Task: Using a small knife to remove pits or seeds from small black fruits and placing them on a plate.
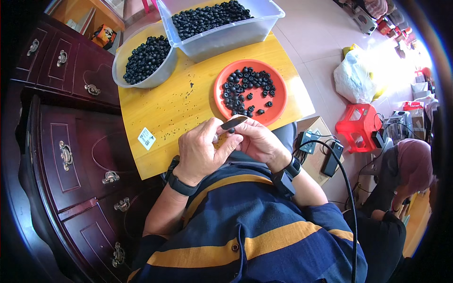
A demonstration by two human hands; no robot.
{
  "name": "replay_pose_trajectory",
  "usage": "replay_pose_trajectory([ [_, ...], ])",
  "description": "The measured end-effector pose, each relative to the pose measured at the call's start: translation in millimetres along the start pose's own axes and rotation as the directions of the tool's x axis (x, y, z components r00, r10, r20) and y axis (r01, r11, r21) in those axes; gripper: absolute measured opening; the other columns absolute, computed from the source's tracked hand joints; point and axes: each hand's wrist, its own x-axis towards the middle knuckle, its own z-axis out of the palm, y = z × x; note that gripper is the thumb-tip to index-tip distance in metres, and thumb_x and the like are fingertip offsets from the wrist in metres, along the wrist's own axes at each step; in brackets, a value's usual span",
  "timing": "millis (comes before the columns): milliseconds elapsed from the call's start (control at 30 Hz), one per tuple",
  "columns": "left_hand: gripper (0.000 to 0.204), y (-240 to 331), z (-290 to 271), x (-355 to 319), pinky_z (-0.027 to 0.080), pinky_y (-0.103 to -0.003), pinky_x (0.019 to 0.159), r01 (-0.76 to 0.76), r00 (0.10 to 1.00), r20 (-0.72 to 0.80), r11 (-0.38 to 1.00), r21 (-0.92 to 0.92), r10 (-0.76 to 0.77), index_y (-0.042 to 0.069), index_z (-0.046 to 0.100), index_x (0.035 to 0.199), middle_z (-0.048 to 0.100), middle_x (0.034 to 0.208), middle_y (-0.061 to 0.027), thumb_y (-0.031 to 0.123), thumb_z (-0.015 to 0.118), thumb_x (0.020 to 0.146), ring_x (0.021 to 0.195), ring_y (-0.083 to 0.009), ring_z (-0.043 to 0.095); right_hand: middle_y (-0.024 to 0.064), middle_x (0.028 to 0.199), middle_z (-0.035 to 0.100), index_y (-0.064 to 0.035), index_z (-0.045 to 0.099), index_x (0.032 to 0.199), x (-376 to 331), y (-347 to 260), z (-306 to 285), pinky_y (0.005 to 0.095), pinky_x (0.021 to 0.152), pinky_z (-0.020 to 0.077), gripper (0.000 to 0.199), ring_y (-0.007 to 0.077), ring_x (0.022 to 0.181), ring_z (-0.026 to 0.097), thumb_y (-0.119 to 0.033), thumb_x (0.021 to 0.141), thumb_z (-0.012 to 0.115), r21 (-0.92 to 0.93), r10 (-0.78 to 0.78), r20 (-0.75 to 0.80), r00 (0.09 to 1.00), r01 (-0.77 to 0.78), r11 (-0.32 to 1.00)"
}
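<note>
Close to my body, both hands meet just below a round orange plate [274, 112]. My left hand [200, 148] is closed, with a short dark blade [233, 123] slanting out past its fingers; the handle is hidden. Fingertips of my right hand [262, 141] pinch together under the blade. Between the hands shows a small black ball [231, 130], partly covered by fingers. On the plate lie many black bead-like balls [233, 89], several with a round hole showing. The plate stands on a yellow wooden table [188, 106].
A rectangular clear tub [226, 40] and a rounder tub [163, 75], both with black balls, stand at the back. Dark crumbs and a white label [146, 138] lie on the table. Dark drawers [66, 155] flank the left. Right are a cardboard box [314, 165], red stool [357, 127], cable and another person [382, 231].
</note>
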Motion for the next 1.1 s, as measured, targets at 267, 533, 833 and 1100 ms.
replay_pose_trajectory([
  [267,0.037,-4,2,1,0.046,-0.036,0.052,-0.033,0.999,-0.023,0.998,0.055,0.034,0.007,0.059,0.082,0.06,0.066,-0.0088,0.038,0.078,0.085,0.055,-0.0271,0.06,0.0021,0.092,0.068,-0.0043,0.065,0.11,2,3,0,0.0248,0.067,0.0532,0.015,0.0089,0.075,0.063,-0.016,0.102,0.059,-0.078,-0.035,-0.07,0.997,0.03,0.996],
  [533,0.034,-13,4,0,0.048,-0.041,0.052,-0.023,0.999,0.037,0.994,0.111,0.019,0.008,0.058,0.08,0.063,0.068,-0.0092,0.038,0.072,0.09,0.06,-0.0295,0.065,0.0019,0.088,0.066,-0.0061,0.064,0.105,6,9,0,0.023,0.067,0.053,0.008,0.0083,0.071,0.061,-0.011,0.1,0.059,-0.081,-0.094,-0.118,0.989,0.085,0.993],
  [833,0.036,-15,-1,1,0.047,-0.037,0.05,0.048,0.998,0.043,0.996,-0.074,-0.045,0.008,0.061,0.082,0.062,0.067,-0.0083,0.041,0.075,0.088,0.056,-0.0252,0.062,0.0047,0.091,0.069,-0.0067,0.062,0.099,5,0,20,0.0206,0.063,0.0501,0.009,0.0068,0.066,0.058,-0.015,0.1,0.062,-0.043,-0.101,-0.154,0.983,0.095,0.994],
  [1100,0.037,-8,-6,8,0.043,-0.033,0.049,-0.021,0.998,-0.051,0.999,0.029,0.022,0.007,0.061,0.083,0.055,0.064,-0.0062,0.039,0.078,0.086,0.052,-0.0205,0.054,-0.0007,0.082,0.066,-0.0072,0.064,0.104,7,5,20,0.0198,0.058,0.0504,0.013,0.0064,0.065,0.061,-0.02,0.102,0.06,-0.007,-0.053,-0.2,0.978,0.053,0.999],
])
